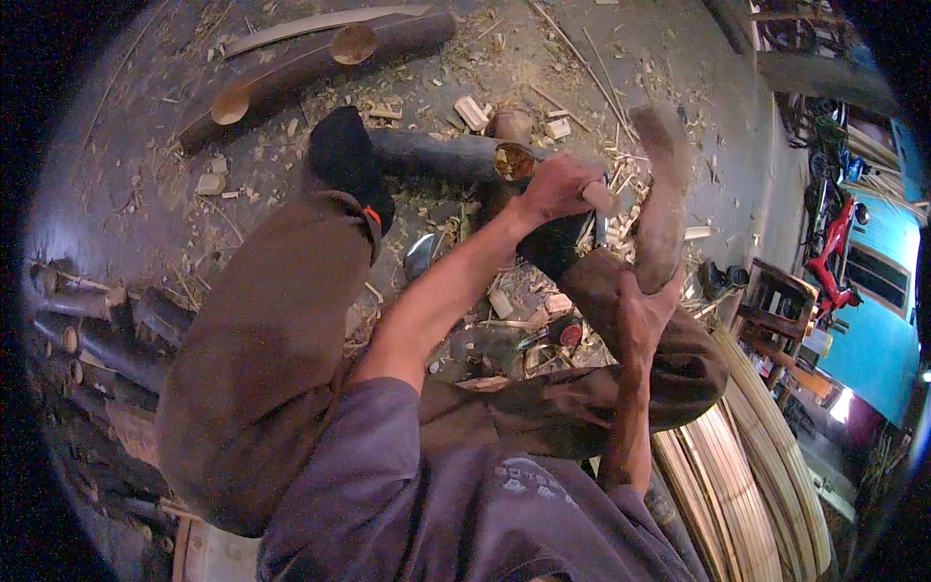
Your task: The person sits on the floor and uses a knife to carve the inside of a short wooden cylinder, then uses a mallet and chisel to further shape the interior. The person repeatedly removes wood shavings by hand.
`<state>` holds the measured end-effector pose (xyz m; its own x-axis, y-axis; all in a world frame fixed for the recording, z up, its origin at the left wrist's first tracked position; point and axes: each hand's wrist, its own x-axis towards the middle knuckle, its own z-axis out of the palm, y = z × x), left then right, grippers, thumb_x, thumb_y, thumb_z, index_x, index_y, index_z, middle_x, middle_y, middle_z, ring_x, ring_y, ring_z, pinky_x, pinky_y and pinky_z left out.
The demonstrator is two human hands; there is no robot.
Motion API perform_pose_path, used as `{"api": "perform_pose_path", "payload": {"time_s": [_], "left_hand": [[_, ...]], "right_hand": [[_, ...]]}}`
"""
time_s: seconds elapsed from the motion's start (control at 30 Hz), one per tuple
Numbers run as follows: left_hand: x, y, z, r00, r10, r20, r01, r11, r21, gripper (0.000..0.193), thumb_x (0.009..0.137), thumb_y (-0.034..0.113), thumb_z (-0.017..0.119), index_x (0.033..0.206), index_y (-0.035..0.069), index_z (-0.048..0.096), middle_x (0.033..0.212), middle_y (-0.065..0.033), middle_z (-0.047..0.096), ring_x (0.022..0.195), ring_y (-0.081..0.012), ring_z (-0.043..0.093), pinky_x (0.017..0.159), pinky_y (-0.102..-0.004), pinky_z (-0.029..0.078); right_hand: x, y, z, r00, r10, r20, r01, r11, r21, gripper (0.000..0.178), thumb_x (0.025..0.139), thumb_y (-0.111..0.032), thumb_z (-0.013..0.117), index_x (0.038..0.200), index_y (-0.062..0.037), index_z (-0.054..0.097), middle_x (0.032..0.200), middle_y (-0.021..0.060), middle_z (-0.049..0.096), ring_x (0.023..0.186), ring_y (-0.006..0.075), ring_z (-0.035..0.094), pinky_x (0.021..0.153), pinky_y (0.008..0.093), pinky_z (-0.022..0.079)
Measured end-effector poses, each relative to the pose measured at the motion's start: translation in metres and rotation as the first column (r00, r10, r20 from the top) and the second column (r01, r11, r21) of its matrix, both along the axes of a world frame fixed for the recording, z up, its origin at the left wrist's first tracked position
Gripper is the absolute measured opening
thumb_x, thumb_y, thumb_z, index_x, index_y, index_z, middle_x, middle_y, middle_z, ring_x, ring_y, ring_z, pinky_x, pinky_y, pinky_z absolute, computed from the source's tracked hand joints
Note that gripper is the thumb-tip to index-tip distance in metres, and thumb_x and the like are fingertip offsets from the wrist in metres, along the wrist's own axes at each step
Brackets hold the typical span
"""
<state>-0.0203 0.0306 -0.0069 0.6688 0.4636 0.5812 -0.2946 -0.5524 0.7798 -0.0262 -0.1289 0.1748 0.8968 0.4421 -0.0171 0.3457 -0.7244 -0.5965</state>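
Note:
My left hand [562,187] is closed around a wooden-handled tool [602,201]. The handle's pale end sticks out beside my fingers, and a dark narrow metal part shows below it; its kind is not clear. Just right of it, my right hand [648,315] grips the lower end of a thick wooden club [661,209], raised and blurred by motion. Close to my left hand, a dark log [436,155] lies on the floor, with a hollow [514,161] cut into its right end. My foot in a dark sock rests against the log's left end.
Another log [291,76] with two round cut-outs lies at the far left. Wood chips [472,113] litter the floor. A curved metal blade [420,256] lies between my legs. Bundled bamboo-like slats [737,466] stand at right, stacked logs [107,339] at left, a red bicycle [831,250] far right.

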Motion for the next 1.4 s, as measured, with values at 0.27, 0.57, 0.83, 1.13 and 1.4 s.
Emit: {"api": "perform_pose_path", "payload": {"time_s": [0.27, 0.57, 0.83, 1.13, 1.4], "left_hand": [[0.003, 0.003, 0.006, 0.988, 0.086, 0.132, -0.066, 0.986, -0.151, 0.021, 0.064, 0.025, 0.071, 0.075, 0.012, 0.058, 0.071, -0.0083, 0.059, 0.073, -0.0305, 0.06, 0.065, -0.0393, 0.043], [0.026, 0.026, -0.007, 0.964, 0.262, 0.04, -0.248, 0.945, -0.213, 0.019, 0.067, 0.019, 0.072, 0.077, 0.008, 0.061, 0.071, -0.0123, 0.061, 0.066, -0.0338, 0.06, 0.055, -0.0376, 0.045], [-0.007, -0.011, 0.001, 0.975, 0.219, -0.044, -0.22, 0.975, -0.014, 0.022, 0.068, 0.024, 0.073, 0.084, 0.013, 0.063, 0.071, -0.0092, 0.059, 0.071, -0.0299, 0.06, 0.062, -0.0388, 0.045], [-0.014, -0.018, 0.012, 0.972, 0.204, 0.112, -0.21, 0.977, 0.039, 0.02, 0.078, 0.025, 0.066, 0.07, 0.011, 0.055, 0.067, -0.0079, 0.057, 0.069, -0.0282, 0.058, 0.066, -0.0392, 0.04], [-0.014, -0.005, -0.002, 0.987, 0.154, 0.046, -0.157, 0.985, 0.066, 0.015, 0.07, 0.021, 0.067, 0.079, 0.012, 0.06, 0.076, -0.0081, 0.06, 0.078, -0.0272, 0.059, 0.071, -0.0386, 0.041]], "right_hand": [[0.001, -0.019, -0.03, 0.973, -0.028, 0.231, 0.001, 0.993, 0.117, 0.078, 0.072, -0.014, 0.068, 0.136, 0.0056, 0.029, 0.121, 0.0194, 0.049, 0.111, 0.0285, 0.047, 0.098, 0.0372, 0.035], [0.009, 0.027, -0.022, 0.984, -0.164, 0.075, 0.138, 0.952, 0.272, 0.083, 0.071, -0.018, 0.07, 0.138, 0.0051, 0.026, 0.114, 0.0211, 0.053, 0.1, 0.0278, 0.053, 0.092, 0.0348, 0.04], [0.01, 0.003, -0.023, 0.996, 0.085, -0.014, -0.085, 0.994, -0.073, 0.078, 0.071, -0.023, 0.072, 0.133, 0.0034, 0.034, 0.114, 0.0256, 0.056, 0.108, 0.0342, 0.055, 0.093, 0.0377, 0.041], [-0.018, -0.045, -0.024, 0.997, -0.072, 0.006, 0.07, 0.988, 0.137, 0.072, 0.072, -0.007, 0.067, 0.135, 0.0023, 0.033, 0.124, 0.0172, 0.047, 0.116, 0.025, 0.045, 0.1, 0.0345, 0.033], [-0.024, -0.046, -0.026, 0.998, -0.045, 0.041, 0.04, 0.991, 0.125, 0.076, 0.072, -0.008, 0.068, 0.137, 0.0021, 0.03, 0.128, 0.0172, 0.045, 0.118, 0.0259, 0.044, 0.102, 0.0361, 0.032]]}}
